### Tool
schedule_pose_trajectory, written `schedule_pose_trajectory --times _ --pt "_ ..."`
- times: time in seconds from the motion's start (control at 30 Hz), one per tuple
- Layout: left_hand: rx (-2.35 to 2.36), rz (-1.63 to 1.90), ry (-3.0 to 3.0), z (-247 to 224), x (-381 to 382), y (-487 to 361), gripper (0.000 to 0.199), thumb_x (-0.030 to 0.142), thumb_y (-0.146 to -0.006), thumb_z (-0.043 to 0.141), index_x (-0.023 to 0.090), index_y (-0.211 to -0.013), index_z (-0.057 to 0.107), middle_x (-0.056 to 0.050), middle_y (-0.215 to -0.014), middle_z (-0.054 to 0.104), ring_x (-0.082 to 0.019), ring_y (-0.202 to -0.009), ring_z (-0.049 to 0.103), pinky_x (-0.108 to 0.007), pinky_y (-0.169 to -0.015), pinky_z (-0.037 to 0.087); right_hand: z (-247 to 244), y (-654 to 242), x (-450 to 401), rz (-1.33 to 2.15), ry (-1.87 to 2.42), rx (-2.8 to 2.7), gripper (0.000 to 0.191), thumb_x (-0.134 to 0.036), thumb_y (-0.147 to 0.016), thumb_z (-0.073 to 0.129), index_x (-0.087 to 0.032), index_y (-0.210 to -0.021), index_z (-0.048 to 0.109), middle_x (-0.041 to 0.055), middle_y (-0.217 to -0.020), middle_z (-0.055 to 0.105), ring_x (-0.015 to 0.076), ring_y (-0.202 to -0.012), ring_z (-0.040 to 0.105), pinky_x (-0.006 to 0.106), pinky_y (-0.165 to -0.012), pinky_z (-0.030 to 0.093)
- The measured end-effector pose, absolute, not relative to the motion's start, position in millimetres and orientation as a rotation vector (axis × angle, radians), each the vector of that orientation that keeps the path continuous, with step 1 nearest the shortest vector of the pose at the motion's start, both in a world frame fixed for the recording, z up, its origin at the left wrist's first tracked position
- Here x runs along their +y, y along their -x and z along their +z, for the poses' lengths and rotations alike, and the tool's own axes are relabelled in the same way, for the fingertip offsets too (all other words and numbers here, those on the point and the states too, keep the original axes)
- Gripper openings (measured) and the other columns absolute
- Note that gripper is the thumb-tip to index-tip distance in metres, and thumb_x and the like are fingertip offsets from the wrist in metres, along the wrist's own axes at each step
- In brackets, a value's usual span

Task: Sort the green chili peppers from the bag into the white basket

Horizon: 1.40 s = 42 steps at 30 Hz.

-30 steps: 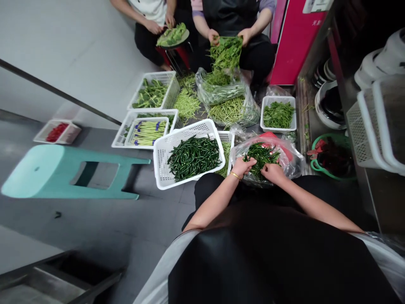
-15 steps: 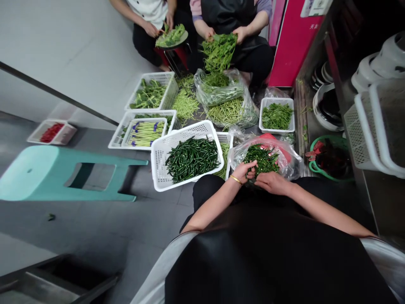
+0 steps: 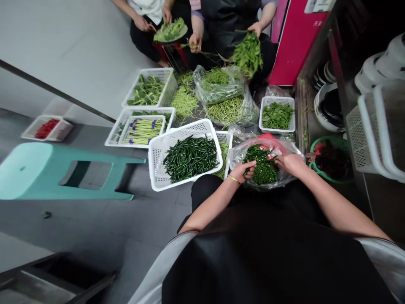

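Slim green chili peppers [image 3: 262, 171] are heaped in a clear plastic bag [image 3: 292, 147] just before my knees. My left hand [image 3: 243, 172], wearing a gold bangle, is closed at the heap's left side, with dark green chili peppers showing at its curled fingers. At the right side of the heap, my right hand [image 3: 290, 164] pinches what looks like a chili pepper; its fingertips are partly hidden. Left of the bag, a white perforated basket [image 3: 155, 171] holds many dark green chili peppers, tilted over another basket with green stalks.
Two people sit opposite, handling leafy greens [image 3: 249, 52]. Between us stand a bag of stems [image 3: 226, 107] and white baskets of vegetables [image 3: 276, 99]. A turquoise stool [image 3: 28, 169] lies on its side at left. At right are a green basin [image 3: 329, 177] and stacked white baskets [image 3: 363, 139].
My right hand has moved right and slightly up, away from my left, which stays nearly in place. Opposite, one person's hands have spread apart, the greens shifting right.
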<state>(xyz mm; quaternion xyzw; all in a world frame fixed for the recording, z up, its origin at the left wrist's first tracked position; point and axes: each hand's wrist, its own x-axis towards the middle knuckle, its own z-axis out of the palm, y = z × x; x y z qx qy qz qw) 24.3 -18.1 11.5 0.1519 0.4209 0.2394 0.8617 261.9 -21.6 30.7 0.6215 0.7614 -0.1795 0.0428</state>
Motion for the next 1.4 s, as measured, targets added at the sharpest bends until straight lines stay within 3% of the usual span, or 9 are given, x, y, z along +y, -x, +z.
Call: schedule_pose_trajectory --times 0.13,0.3,0.53,0.63,0.77,0.9,1.03,1.23,1.4 --pt "0.897 0.454 -0.328 8.8 -27.6 -43.2 0.032 0.031 -0.070 0.085 0.009 -0.077 0.063 0.009 -0.050 0.037 0.000 -0.039 0.029 -0.013 -0.038 0.014 39.6 -240.6 -71.5 -0.453 -1.943 2.375 0.037 -0.039 -0.101 0.043 -0.020 -0.114 0.072 0.0122 -0.108 0.073 0.0239 -0.090 0.067 0.028 -0.070 0.044" --pt "1.058 0.642 -0.553 10.7 -36.7 -46.8 0.031 0.028 -0.064 0.086 0.013 -0.070 0.059 0.009 -0.045 0.039 -0.002 -0.037 0.029 -0.019 -0.040 0.014 26.6 -208.1 -95.0 -0.652 -1.798 2.408 0.035 -0.032 -0.103 0.038 -0.018 -0.094 0.069 0.0098 -0.088 0.072 0.0210 -0.080 0.066 0.027 -0.067 0.040" --pt "1.024 0.646 -0.756 14.3 -31.4 -27.8 0.036 0.032 -0.058 0.089 0.014 -0.067 0.059 0.008 -0.044 0.042 -0.003 -0.038 0.030 -0.020 -0.041 0.015 41.5 -217.4 -63.9 -0.804 -1.292 2.494 0.019 -0.034 -0.094 0.056 -0.023 -0.094 0.072 0.0075 -0.086 0.073 0.0215 -0.081 0.067 0.028 -0.072 0.043" --pt "0.943 0.690 -0.580 15.3 -19.7 -15.7 0.034 0.037 -0.064 0.082 0.015 -0.062 0.056 0.007 -0.043 0.039 -0.002 -0.036 0.027 -0.020 -0.039 0.013 37.1 -229.0 -39.0 -0.678 -1.605 2.282 0.034 -0.048 -0.094 0.058 -0.021 -0.109 0.072 0.0129 -0.095 0.073 0.0278 -0.088 0.068 0.035 -0.079 0.047" --pt "0.761 0.782 -0.408 16.7 -10.4 -2.0 0.033 0.032 -0.063 0.075 0.016 -0.055 0.047 0.001 -0.055 0.053 -0.006 -0.045 0.044 -0.018 -0.039 0.024 15.1 -241.8 -11.4 -0.597 -1.899 2.076 0.036 -0.035 -0.096 0.056 -0.014 -0.122 0.070 0.0188 -0.116 0.070 0.0286 -0.100 0.067 0.034 -0.085 0.048" --pt "0.750 0.674 -0.369 14.0 -12.7 1.8 0.022 0.024 -0.063 0.074 0.014 -0.071 0.056 -0.011 -0.090 0.072 -0.010 -0.060 0.060 -0.015 -0.040 0.025 13.5 -255.5 -13.9 -0.657 -1.918 2.204 0.032 -0.030 -0.097 0.052 -0.020 -0.118 0.073 0.0119 -0.113 0.072 0.0235 -0.095 0.067 0.030 -0.083 0.049" --pt "0.853 0.567 -0.395 10.0 -16.3 -8.9 0.028 0.022 -0.065 0.079 0.011 -0.086 0.065 -0.004 -0.073 0.066 -0.007 -0.051 0.054 -0.015 -0.038 0.018 38.7 -263.9 -38.8 -0.604 -2.037 2.345 0.031 -0.040 -0.096 0.052 -0.023 -0.101 0.077 0.0083 -0.103 0.074 0.0246 -0.093 0.067 0.032 -0.082 0.049" --pt "0.849 0.615 -0.464 16.7 -21.5 -26.0 0.039 0.035 -0.062 0.087 0.011 -0.081 0.064 0.002 -0.062 0.053 -0.005 -0.046 0.048 -0.015 -0.036 0.013 36.2 -232.6 -72.8 -1.355 -2.006 2.463 0.034 -0.045 -0.092 0.050 -0.020 -0.077 0.068 0.0034 -0.075 0.070 0.0185 -0.072 0.064 0.029 -0.072 0.048" --pt "0.898 0.718 -0.598 19.8 -27.1 -27.3 0.035 0.033 -0.063 0.085 0.013 -0.070 0.058 0.002 -0.059 0.055 -0.006 -0.045 0.049 -0.017 -0.036 0.017 23.2 -203.2 -74.6 -1.821 -2.051 2.326 0.039 -0.055 -0.090 0.045 -0.020 -0.076 0.057 0.0009 -0.066 0.063 0.0155 -0.058 0.059 0.027 -0.061 0.046"
